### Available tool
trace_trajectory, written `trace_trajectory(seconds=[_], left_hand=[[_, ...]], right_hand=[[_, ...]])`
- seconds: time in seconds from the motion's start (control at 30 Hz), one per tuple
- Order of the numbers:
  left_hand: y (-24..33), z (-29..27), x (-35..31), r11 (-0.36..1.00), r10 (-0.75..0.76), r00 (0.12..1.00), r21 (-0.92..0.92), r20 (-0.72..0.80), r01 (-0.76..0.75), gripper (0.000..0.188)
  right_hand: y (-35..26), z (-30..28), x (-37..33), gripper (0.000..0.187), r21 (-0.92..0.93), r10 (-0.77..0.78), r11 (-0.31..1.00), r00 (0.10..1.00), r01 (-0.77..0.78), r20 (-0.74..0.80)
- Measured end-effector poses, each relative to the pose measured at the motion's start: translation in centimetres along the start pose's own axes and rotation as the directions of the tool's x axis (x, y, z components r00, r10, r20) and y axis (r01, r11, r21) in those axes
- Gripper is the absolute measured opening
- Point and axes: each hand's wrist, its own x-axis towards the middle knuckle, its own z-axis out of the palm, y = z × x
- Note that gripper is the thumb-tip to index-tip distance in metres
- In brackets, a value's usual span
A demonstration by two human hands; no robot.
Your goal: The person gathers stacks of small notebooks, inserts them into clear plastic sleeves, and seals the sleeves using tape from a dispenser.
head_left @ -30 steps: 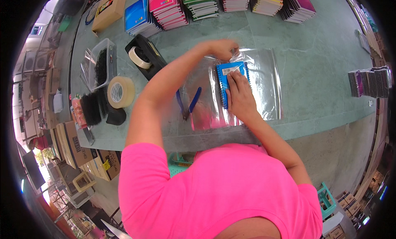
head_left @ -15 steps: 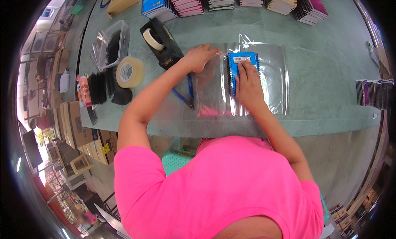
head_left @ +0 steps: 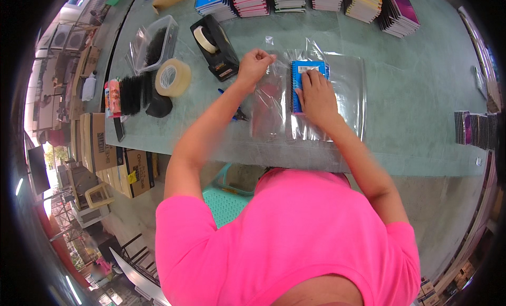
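Film of clear, glossy plastic (head_left: 349, 97) is lying beneath a blue spiral-bound notebook (head_left: 298, 99), where the right hand (head_left: 320, 103) is resting, fingers slightly spread; at the film's upper left, the left hand (head_left: 255, 67) is pinching, on what I cannot tell; uneven tugging is risking creases.

Laid out around a broad grey-green bench (head_left: 416, 105), with a perforated teal plastic seat (head_left: 226, 206) near its front edge. Floored in grey (head_left: 443, 211). Cluttered on the left with cardboard boxes (head_left: 97, 142) and a beige stool-like frame (head_left: 99, 196). Lit by bright daylight farther left and a white tube light (head_left: 73, 289) at lower left.
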Motion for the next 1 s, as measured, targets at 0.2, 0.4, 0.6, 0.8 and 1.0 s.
trace_trajectory(seconds=[0.2, 0.4, 0.6, 0.8, 1.0], left_hand=[[1.1, 2.3, -6.6, 0.951, -0.232, 0.959, -0.17, 0.16, 0.258, 0.021], [4.9, 2.7, -8.2, 0.926, -0.06, 0.969, 0.376, 0.239, -0.035, 0.023], [4.7, 9.1, -7.7, 0.673, 0.171, 0.907, 0.626, 0.385, -0.393, 0.025], [4.7, 9.0, -6.9, 0.611, 0.087, 0.859, 0.654, 0.504, -0.446, 0.023], [5.4, 9.9, -6.8, 0.545, 0.093, 0.868, 0.704, 0.488, -0.455, 0.026]], right_hand=[[3.6, -1.4, 1.1, 0.039, 0.097, -0.081, 0.993, 0.981, 0.065, 0.174], [5.6, -3.8, 1.8, 0.072, 0.191, -0.185, 0.975, 0.903, 0.118, 0.388], [6.6, -2.0, 1.3, 0.077, 0.16, -0.206, 0.972, 0.947, 0.17, 0.248], [8.1, -4.1, 5.8, 0.065, 0.205, -0.317, 0.948, 0.795, 0.245, 0.516], [8.8, -1.3, 10.1, 0.055, 0.19, 0.026, 0.973, 0.884, -0.129, 0.467]])
